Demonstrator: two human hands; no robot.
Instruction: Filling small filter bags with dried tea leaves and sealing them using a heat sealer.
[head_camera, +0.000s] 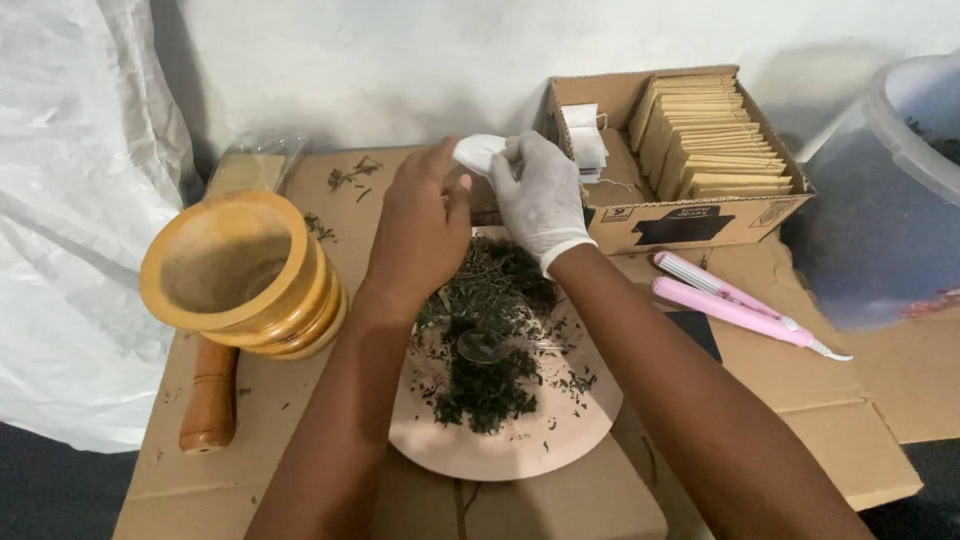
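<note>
My left hand (420, 225) is bare and my right hand (540, 195) wears a white glove. Both pinch a small white paper sachet (478, 151) held above the far edge of a pink round plate (500, 455). The plate carries a heap of dark green dried herbs (495, 330) with a metal spoon (485, 347) lying in it. My forearms cross over the plate's near side.
A wooden mortar (235, 270) and its pestle (210, 400) stand at the left. Behind the plate is a cardboard box (690, 215) holding brown envelopes (715, 135) and white sachets (583, 135). A pink handheld sealer (735, 300) lies right; a plastic tub (880, 190) stands far right.
</note>
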